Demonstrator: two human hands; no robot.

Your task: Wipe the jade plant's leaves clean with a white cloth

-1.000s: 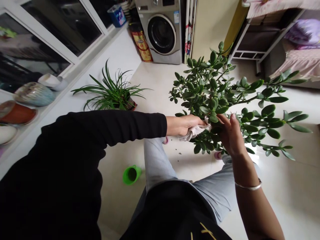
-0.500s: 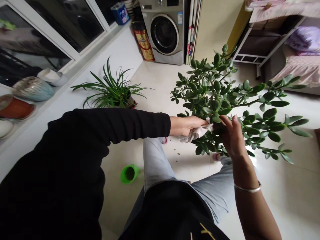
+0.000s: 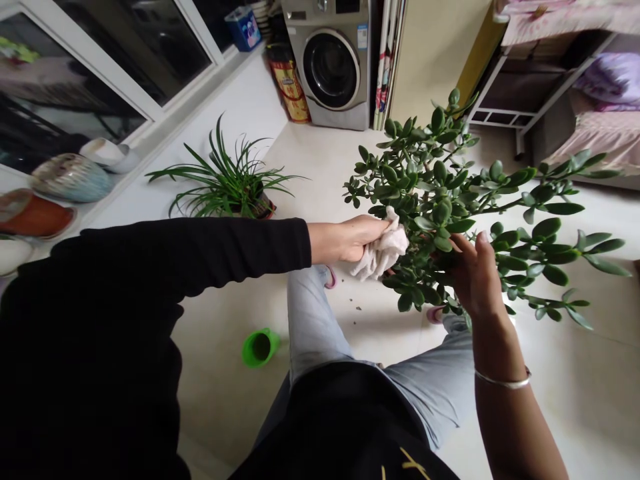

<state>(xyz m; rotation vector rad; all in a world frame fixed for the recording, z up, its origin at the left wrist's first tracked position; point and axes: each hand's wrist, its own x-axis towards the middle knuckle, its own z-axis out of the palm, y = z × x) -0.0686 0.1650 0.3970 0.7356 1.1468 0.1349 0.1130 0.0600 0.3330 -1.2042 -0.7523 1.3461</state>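
A crumpled whitish cloth (image 3: 382,251) is pinched in my left hand (image 3: 354,239), at the left side of a large, bushy jade plant (image 3: 440,193). Part of the cloth hangs below my fingers, close to the leaves. On the plant's near side, my right hand (image 3: 475,277) reaches in among the leaves. Its thumb stands up, apart from the fingers, which stretch forward. Leaves and shadow partly cover those fingertips, and I see nothing gripped there. The plant's pot is hidden by foliage.
A green cup-like container (image 3: 260,347) stands on the floor at left. Beyond my left arm is a spider-like leafy plant (image 3: 230,183). A washing machine (image 3: 330,70) stands at the back. Pots, including a glazed one (image 3: 73,178), line the windowsill. Small dark bits lie on the floor.
My left hand has drawn back to the left, out of the leaves, with the cloth still in it. My right hand stays at the plant, shifted slightly right.
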